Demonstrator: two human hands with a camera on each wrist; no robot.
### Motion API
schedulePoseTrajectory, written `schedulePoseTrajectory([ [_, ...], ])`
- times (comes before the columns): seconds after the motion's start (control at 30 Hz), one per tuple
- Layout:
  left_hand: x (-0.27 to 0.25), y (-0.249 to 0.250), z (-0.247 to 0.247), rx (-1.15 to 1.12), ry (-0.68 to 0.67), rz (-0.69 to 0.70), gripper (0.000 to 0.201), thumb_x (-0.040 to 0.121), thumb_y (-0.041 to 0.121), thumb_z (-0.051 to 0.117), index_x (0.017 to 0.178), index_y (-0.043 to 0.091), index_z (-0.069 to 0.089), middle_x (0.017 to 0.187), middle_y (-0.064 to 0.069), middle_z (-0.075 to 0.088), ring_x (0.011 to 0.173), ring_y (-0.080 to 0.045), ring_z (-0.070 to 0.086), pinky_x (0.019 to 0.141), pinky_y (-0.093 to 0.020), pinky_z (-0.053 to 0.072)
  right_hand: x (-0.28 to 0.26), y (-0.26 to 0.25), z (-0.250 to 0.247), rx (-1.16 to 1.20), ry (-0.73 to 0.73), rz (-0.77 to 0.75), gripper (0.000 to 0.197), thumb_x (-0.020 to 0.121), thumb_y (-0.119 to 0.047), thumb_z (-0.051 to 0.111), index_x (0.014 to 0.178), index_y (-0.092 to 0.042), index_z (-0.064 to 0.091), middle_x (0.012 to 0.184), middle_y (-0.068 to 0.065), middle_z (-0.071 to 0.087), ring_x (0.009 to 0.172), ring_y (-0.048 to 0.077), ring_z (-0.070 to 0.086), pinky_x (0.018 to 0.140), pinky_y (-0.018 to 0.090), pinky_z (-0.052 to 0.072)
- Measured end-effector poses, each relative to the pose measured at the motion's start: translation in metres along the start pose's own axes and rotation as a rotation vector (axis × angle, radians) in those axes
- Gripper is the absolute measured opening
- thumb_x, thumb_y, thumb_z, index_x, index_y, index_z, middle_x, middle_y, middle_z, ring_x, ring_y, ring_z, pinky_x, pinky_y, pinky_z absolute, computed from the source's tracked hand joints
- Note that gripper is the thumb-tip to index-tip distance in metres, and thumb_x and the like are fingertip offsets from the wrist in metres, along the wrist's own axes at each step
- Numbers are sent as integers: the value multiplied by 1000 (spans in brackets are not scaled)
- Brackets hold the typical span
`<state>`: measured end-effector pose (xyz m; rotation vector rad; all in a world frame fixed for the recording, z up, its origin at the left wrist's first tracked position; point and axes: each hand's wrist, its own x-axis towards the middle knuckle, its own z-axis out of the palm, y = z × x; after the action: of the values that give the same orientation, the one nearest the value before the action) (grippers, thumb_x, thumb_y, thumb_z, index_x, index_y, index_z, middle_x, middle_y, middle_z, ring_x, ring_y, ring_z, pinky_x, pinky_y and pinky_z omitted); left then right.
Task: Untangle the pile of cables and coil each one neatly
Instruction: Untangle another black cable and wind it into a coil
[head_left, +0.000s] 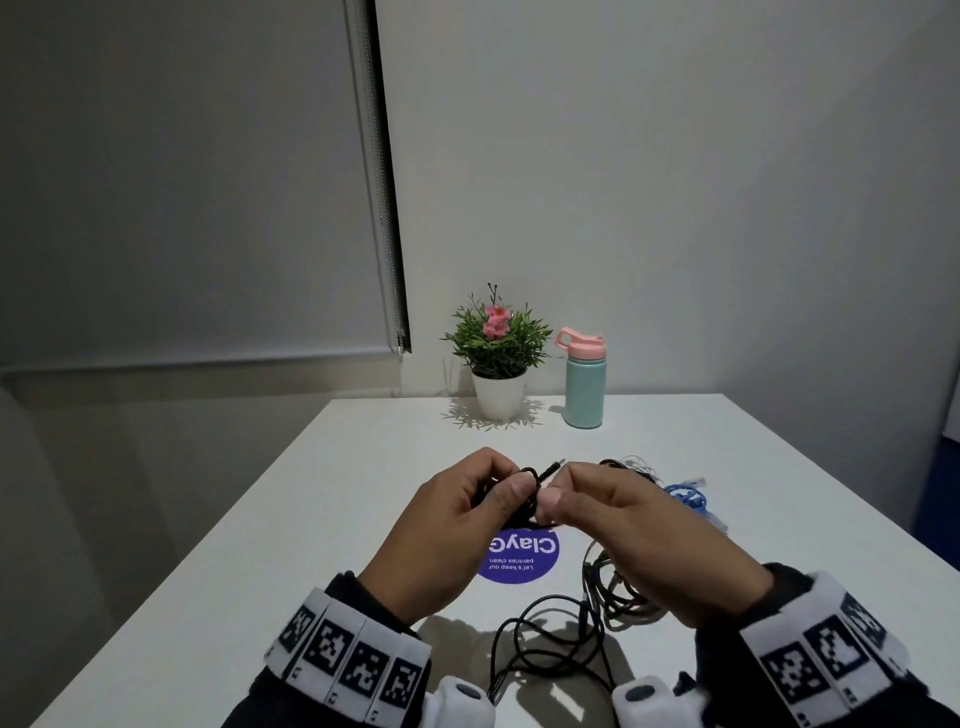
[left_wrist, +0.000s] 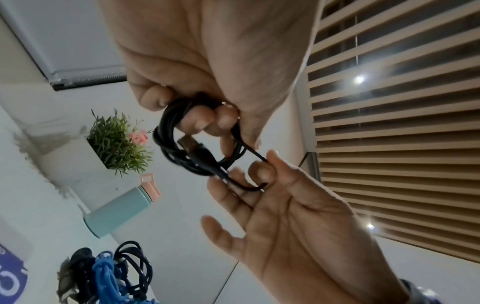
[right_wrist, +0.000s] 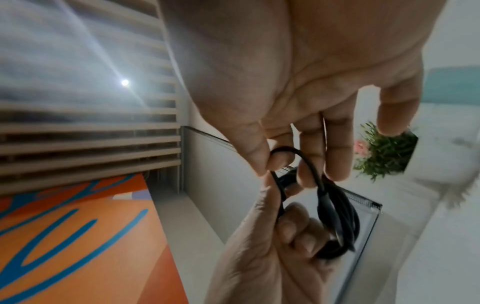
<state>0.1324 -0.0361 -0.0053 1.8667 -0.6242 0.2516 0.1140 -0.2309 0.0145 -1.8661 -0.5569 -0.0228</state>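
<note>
Above the middle of the white table (head_left: 291, 545) both hands hold one small black cable coil (head_left: 525, 480). My left hand (head_left: 511, 479) grips the bundle, its fingers curled through the loops (left_wrist: 179, 135). My right hand (head_left: 558, 486) pinches a short loop of the same cable (right_wrist: 287, 151) between thumb and forefinger, its other fingers spread loosely. A plug end (head_left: 554, 467) pokes out between the hands. On the table under and behind the right hand lies the tangled pile of black and grey cables (head_left: 597, 603), with a blue cable (head_left: 687, 497) at its far side.
A potted plant (head_left: 498, 358) and a mint bottle with a pink lid (head_left: 586, 387) stand at the table's far edge by the wall. A round purple sticker (head_left: 519, 558) lies flat below the hands. The table's left edge runs diagonally; a slatted blind hangs on the left.
</note>
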Motion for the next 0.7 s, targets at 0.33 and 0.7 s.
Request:
schedulePoseTrajectory([
  [0.33, -1, 13, -7, -126, -158, -119, 22, 91, 33, 54, 70, 27, 57, 62, 7, 41, 57, -9, 34, 56, -22, 30, 5, 8, -20, -288, 218, -274, 10, 92, -27, 65, 90, -25, 74, 81, -14, 69, 80, 4, 64, 70, 14, 45],
  [0.7, -2, 5, 11, -242, -93, -65, 22, 94, 29, 60, 103, 9, 60, 83, 9, 68, 73, -4, 60, 69, -17, 47, 11, 24, -3, 98, -29, 12, 18, 86, -12, 62, 76, -21, 74, 65, -4, 67, 58, 9, 54, 61, 23, 42],
])
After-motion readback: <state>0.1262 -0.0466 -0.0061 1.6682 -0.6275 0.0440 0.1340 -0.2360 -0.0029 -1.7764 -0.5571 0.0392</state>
